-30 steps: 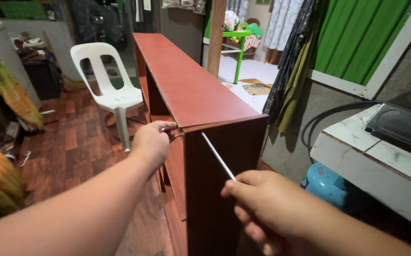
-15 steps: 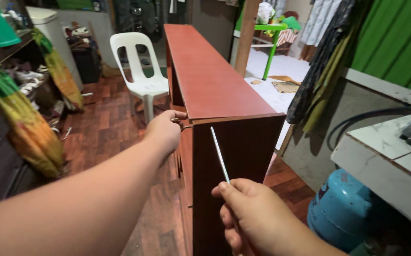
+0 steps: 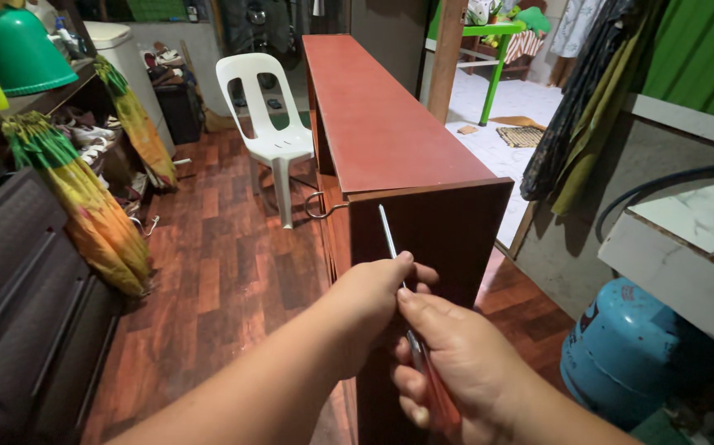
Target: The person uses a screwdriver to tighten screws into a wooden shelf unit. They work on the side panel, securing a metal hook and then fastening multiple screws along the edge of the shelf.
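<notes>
While both hands meet on the screwdriver [image 3: 398, 288], its tip has not reached any fastener, so the work looks barely begun by my reading. Right hand [image 3: 464, 379] is clenched round the reddish handle; left hand [image 3: 369, 301] pinches the thin silver shaft just above that grip. Shaft slants up and away from the grip, its tip against the end panel of the tall reddish-brown cabinet [image 3: 390, 124]. Beyond the tip, a metal hook [image 3: 320, 206] hangs off the cabinet's left edge.
</notes>
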